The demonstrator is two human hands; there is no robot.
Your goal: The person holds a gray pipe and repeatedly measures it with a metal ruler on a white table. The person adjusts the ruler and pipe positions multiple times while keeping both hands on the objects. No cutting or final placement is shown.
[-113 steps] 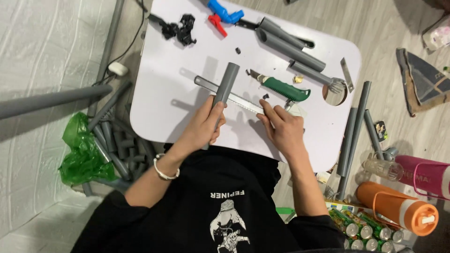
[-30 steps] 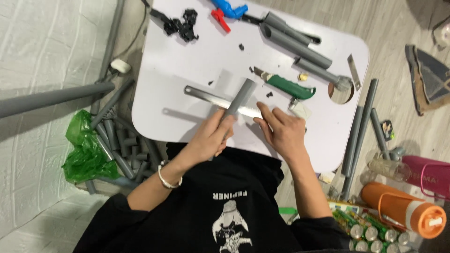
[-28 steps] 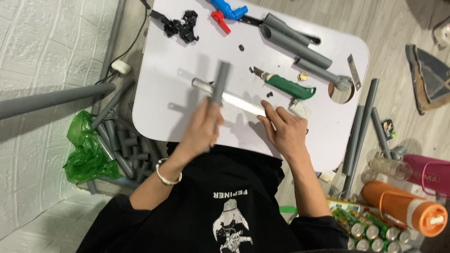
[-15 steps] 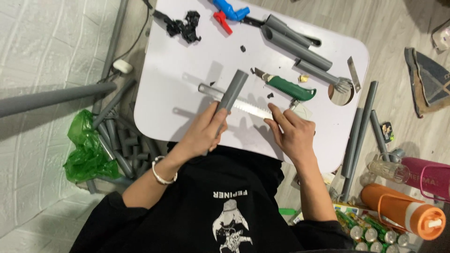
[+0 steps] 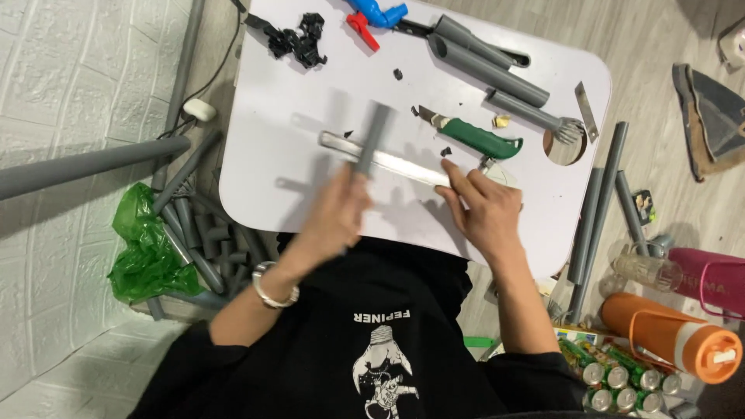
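1. White table: work surface, w/ grey pipes and green-handled knife at far side.
2. Metal ruler: flat on table centre.
3. Left hand: blurred, fingers closed round short grey pipe, held across ruler.
4. Right hand: fingers spread narrow, tips pressing ruler's right end.

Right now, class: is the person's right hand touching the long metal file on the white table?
Touching. The head view shows the right hand with its fingertips pressed on the near end of the metal file on the white table.
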